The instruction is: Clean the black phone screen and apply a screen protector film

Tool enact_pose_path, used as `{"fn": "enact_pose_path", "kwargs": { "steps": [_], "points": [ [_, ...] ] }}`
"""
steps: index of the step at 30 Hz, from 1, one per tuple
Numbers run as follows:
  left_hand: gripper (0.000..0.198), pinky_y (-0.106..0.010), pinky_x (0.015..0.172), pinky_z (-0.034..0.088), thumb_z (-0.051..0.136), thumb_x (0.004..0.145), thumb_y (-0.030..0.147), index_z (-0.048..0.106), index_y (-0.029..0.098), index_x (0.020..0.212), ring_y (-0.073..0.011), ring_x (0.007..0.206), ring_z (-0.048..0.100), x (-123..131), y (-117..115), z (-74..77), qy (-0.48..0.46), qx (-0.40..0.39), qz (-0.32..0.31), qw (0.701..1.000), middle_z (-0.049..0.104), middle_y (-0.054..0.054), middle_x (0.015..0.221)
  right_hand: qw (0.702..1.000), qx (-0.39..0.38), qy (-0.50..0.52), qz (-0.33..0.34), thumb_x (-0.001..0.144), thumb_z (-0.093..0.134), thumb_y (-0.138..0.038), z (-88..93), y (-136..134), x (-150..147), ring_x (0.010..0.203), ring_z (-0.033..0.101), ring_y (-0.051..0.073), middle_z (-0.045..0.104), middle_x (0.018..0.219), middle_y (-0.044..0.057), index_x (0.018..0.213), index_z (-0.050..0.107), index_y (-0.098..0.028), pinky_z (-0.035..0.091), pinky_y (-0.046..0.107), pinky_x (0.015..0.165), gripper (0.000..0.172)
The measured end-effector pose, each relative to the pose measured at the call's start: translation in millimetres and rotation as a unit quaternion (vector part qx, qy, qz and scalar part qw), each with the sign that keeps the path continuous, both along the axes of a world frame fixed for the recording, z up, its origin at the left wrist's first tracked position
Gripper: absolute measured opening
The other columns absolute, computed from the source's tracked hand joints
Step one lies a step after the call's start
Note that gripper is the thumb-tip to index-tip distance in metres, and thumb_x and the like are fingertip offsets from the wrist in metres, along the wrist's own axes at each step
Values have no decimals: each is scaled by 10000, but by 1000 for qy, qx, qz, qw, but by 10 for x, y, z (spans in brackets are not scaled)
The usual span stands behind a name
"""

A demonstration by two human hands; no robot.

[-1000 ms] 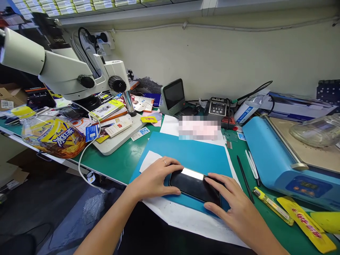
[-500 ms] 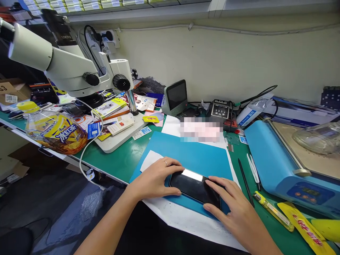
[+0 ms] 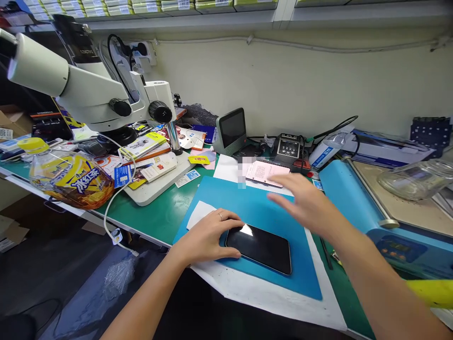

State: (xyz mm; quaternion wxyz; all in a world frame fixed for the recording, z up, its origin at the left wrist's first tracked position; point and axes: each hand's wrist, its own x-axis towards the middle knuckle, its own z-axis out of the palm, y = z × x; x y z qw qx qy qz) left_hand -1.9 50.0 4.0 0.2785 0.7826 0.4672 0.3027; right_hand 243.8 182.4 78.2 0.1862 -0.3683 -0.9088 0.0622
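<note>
phone (image 3: 265, 249): likely light, stiff, slippery, fragile; best held by its long edges. left grip (image 3: 208, 237) pinches its left end; right grip (image 3: 307, 200) spread, holding nothing.

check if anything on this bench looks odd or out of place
The white cable hangs off the bench, its loose end dangling, and booklets clutter the microscope's base, where samples would normally sit. No spill shows, nor any crack in the phone.
</note>
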Motion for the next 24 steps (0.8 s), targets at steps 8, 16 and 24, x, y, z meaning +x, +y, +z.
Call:
{"fn": "enact_pose_path", "kwargs": {
  "steps": [8, 16, 24],
  "points": [
    [613, -417, 1055, 481, 878, 783, 370, 627, 303, 1339, -283, 1230, 573, 2, 26, -31, -6, -6, 2, 1000, 618, -49, 1359, 980, -110, -168, -10, 826, 713, -345, 226, 1361, -662, 1028, 707, 325, 779, 1141, 99, 1082, 792, -222, 551, 416, 841, 295],
    [603, -411, 1046, 481, 887, 775, 376, 641, 288, 1318, -273, 1204, 581, -1, 38, -25, -16, 5, -4, 1000, 637, -45, 1325, 982, -134, -132, -18, 800, 715, -371, 197, 1405, -634, 902, 704, 260, 783, 1038, 83, 958, 784, -217, 528, 349, 732, 231],
    [598, -419, 1037, 490, 876, 786, 368, 635, 298, 1329, -283, 1222, 575, -3, 31, -40, -4, -5, -1, 1000, 619, -53, 1358, 987, -144, 10, -67, 821, 682, -310, 289, 1219, -427, 896, 685, 261, 774, 953, 86, 901, 757, -189, 507, 378, 785, 164]
  ]
}}
